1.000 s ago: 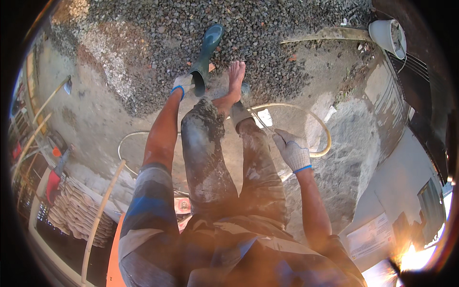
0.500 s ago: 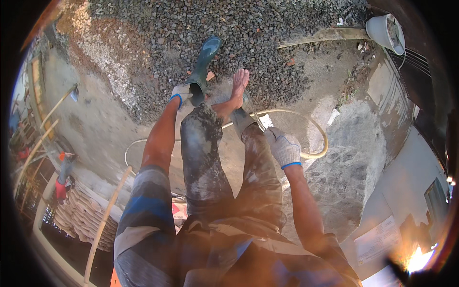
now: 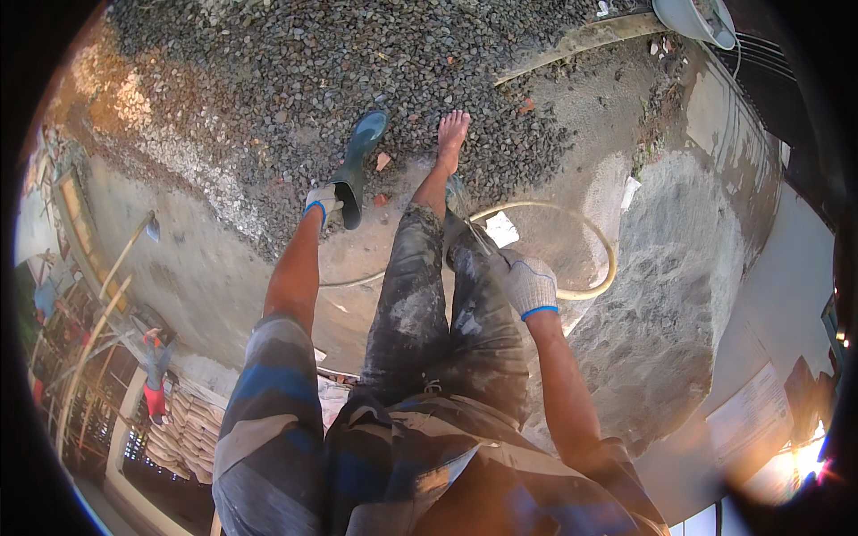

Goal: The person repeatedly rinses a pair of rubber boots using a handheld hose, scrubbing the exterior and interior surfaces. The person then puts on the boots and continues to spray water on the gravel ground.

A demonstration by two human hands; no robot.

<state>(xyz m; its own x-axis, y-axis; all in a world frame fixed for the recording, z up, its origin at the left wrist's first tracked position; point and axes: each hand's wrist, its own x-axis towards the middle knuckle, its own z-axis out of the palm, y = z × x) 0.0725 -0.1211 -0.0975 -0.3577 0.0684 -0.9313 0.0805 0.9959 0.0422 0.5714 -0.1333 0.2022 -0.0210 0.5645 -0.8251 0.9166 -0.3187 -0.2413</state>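
My left hand [image 3: 323, 202], in a pale knit glove with a blue cuff, grips a dark green rubber boot [image 3: 356, 170] by its open top, the boot's toe pointing away over the gravel. My right hand [image 3: 525, 279], gloved alike, is closed beside my right knee. Thin pale strands run from its fingers toward my ankles; what they belong to cannot be made out. My bare left foot [image 3: 453, 141] is stretched forward beside the boot. Below it, something greenish at my right lower leg is mostly hidden. My dark trousers [image 3: 407, 313] are smeared with grey.
Gravel [image 3: 295, 71] spreads ahead. A pale yellow hose [image 3: 536, 205] loops round my right side, near a grey sandy heap [image 3: 652, 295]. A plank [image 3: 581, 46] and white bucket [image 3: 684, 18] lie far right. Stacked sacks [image 3: 188, 429] and another person [image 3: 156, 375] are at left.
My left foot has stretched farther forward and straightened. The boot in my left hand has swung left, apart from that leg. The whole view has shifted, with the bucket nearer the top edge.
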